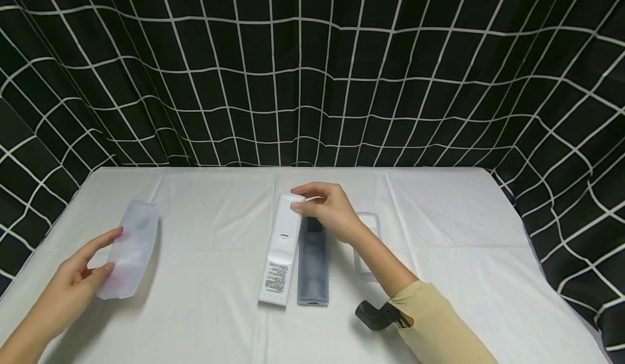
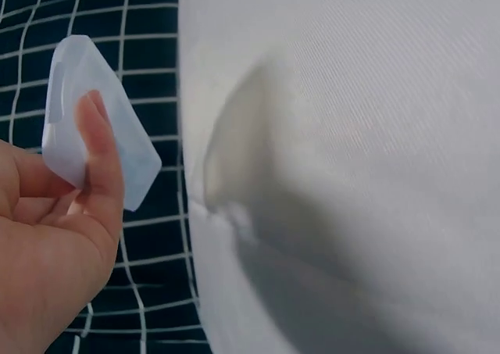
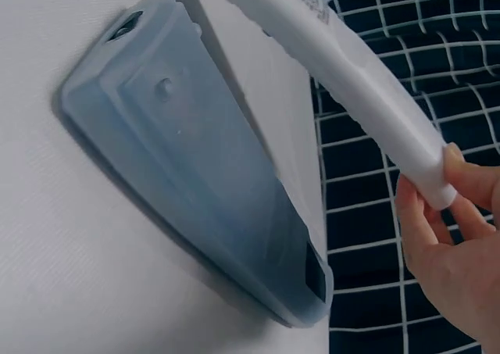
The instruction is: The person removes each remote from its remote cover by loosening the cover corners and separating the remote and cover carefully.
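Observation:
My left hand [image 1: 73, 282] pinches a translucent, frosted remote cover [image 1: 134, 255] between thumb and fingers, held above the left of the table. In the left wrist view, the thumb lies across the cover [image 2: 66, 112]. My right hand [image 1: 334, 212] grips the far end of a white remote control [image 1: 280, 244], whose back with printed label faces up. The right wrist view shows this white remote [image 3: 367, 80] slanting from the fingertips, raised at the held end. Just right of it lies a dark remote in a bluish translucent cover [image 1: 313, 272], untouched by either hand.
A clear rectangular frame-like case [image 1: 362, 269] lies partly hidden behind the right forearm. A white cloth covers the table [image 1: 210, 299]. Black curtains with a white grid [image 1: 312, 93] enclose the back and sides. A black device [image 1: 376, 316] sits at the right wrist.

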